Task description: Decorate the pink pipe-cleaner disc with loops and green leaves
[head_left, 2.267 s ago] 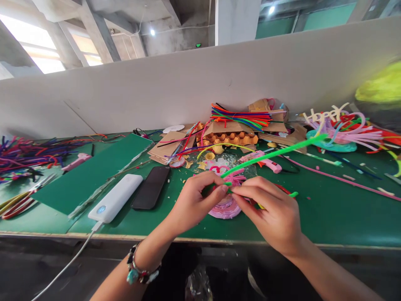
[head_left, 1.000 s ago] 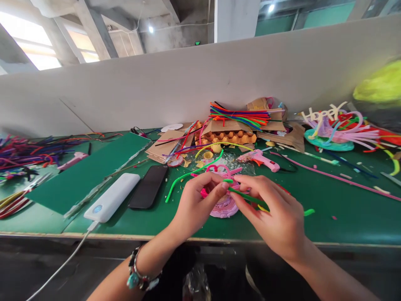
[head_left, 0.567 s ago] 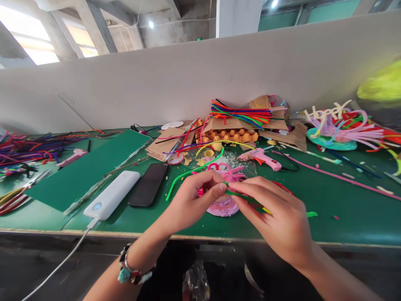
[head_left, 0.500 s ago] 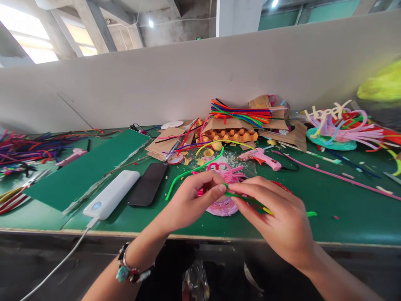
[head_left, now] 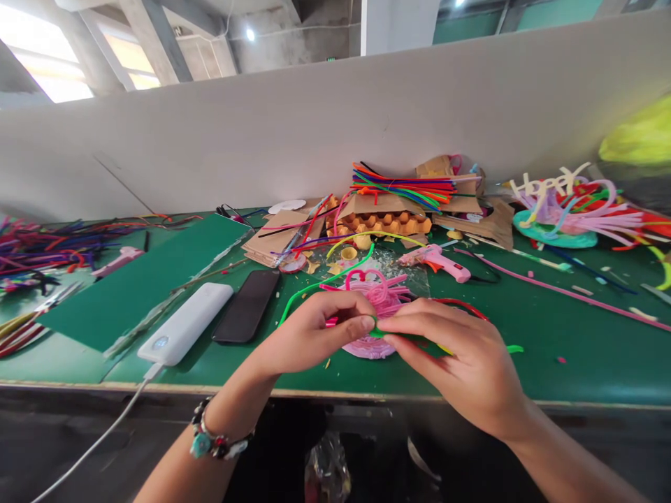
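Between the fingertips of both hands is a green pipe cleaner (head_left: pixel 376 333), its held part bent and partly hidden. My left hand (head_left: pixel 322 330) pinches it with thumb and index finger. From the other side my right hand (head_left: pixel 455 349) grips it between thumb and fingers, the two hands nearly touching. Just behind the fingers sits a pink piece of pipe cleaner work (head_left: pixel 385 288) on a round, lilac base, its front partly covered by the hands. Another green pipe cleaner (head_left: pixel 319 285) curves across the table beyond my left hand.
A white power bank (head_left: pixel 186 325) with a cable and a black phone (head_left: pixel 247 307) lie to the left. Behind the work are a pink glue gun (head_left: pixel 443 264), an egg carton (head_left: pixel 385 225) and a bundle of coloured pipe cleaners (head_left: pixel 401 187). Scissors (head_left: pixel 36 321) rest at far left.
The fingertips have come closer together, and the green pipe cleaner between them is bent tighter, with less of it showing. Both hands stay over the pink piece.
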Demonstrator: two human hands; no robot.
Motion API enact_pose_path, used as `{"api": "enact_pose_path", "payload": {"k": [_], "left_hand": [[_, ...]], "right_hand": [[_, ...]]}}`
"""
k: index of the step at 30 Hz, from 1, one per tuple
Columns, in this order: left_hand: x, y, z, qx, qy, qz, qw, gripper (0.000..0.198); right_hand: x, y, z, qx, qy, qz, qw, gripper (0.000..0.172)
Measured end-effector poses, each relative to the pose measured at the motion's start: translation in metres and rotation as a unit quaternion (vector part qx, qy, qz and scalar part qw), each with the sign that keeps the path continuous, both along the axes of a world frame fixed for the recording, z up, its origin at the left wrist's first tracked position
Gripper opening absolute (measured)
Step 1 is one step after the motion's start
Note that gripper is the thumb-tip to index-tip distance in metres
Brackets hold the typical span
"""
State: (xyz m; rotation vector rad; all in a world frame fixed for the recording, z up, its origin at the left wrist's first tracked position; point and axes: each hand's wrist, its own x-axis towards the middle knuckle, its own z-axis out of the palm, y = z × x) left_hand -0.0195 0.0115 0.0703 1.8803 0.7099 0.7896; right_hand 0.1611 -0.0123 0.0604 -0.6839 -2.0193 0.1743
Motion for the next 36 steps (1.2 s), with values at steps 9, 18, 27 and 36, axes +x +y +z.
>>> {"api": "enact_pose_path", "payload": {"k": [9, 18, 27, 36], "left_hand": [[0.02, -0.003, -0.012, -0.064, -0.166, 0.038, 0.983, 0.026], [0.024, -0.002, -0.015, -0.173, -0.277, 0.044, 0.944, 0.02], [0.022, -0.002, -0.017, -0.167, -0.315, 0.005, 0.934, 0.016], [0.015, -0.006, -0.012, -0.037, -0.266, 0.051, 0.962, 0.01]], "right_hand": [[-0.009, -0.002, -0.001, 0.022, 0.069, -0.046, 0.996, 0.016], [-0.006, 0.0, -0.004, 0.065, 0.051, -0.066, 0.994, 0.015], [-0.002, -0.002, -0.007, 0.104, 0.048, -0.026, 0.993, 0.021], [-0.005, -0.004, -0.004, 0.082, 0.063, -0.027, 0.994, 0.017]]}}
